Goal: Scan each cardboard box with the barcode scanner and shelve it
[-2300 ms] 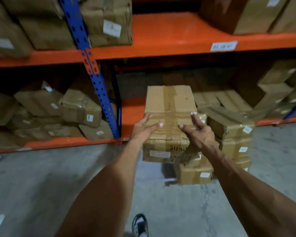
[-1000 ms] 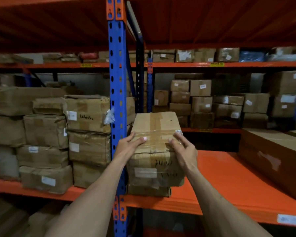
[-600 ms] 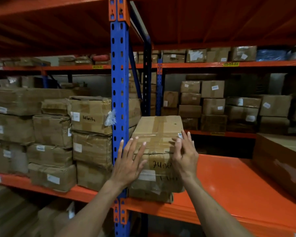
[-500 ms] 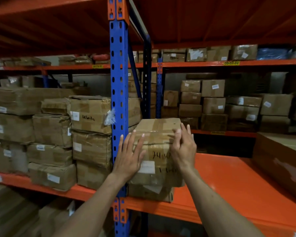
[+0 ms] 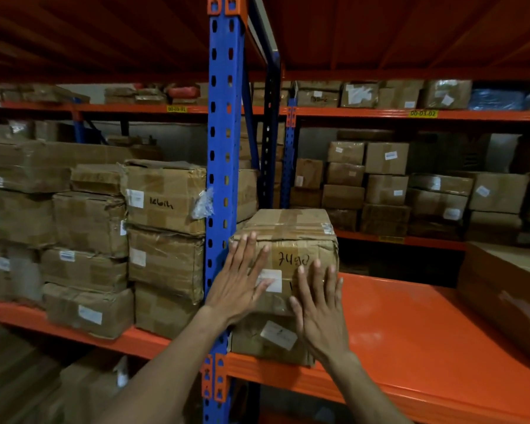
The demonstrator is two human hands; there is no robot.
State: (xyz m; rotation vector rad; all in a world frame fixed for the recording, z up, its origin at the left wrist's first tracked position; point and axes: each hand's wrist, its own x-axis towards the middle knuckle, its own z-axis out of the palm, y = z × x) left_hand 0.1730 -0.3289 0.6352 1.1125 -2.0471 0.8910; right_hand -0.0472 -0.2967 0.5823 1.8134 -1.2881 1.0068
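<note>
A taped cardboard box (image 5: 291, 237) with handwritten numbers and a white label sits on top of a flatter labelled box (image 5: 263, 341) on the orange shelf (image 5: 410, 338), just right of the blue upright (image 5: 224, 148). My left hand (image 5: 239, 286) lies flat against the top box's front face, fingers straight and spread. My right hand (image 5: 318, 310) is flat too, fingers straight, at the box's lower right front. No barcode scanner is in view.
Stacked cardboard boxes (image 5: 162, 197) fill the shelf bay left of the upright. A large box (image 5: 502, 295) stands at the right end of the orange shelf. More boxes (image 5: 386, 185) fill the racks behind. The orange deck between shows bare.
I lifted the box from the floor stack and set it on the shelf box. My hands let go of its sides and now lie flat on its front; it has slid further back.
</note>
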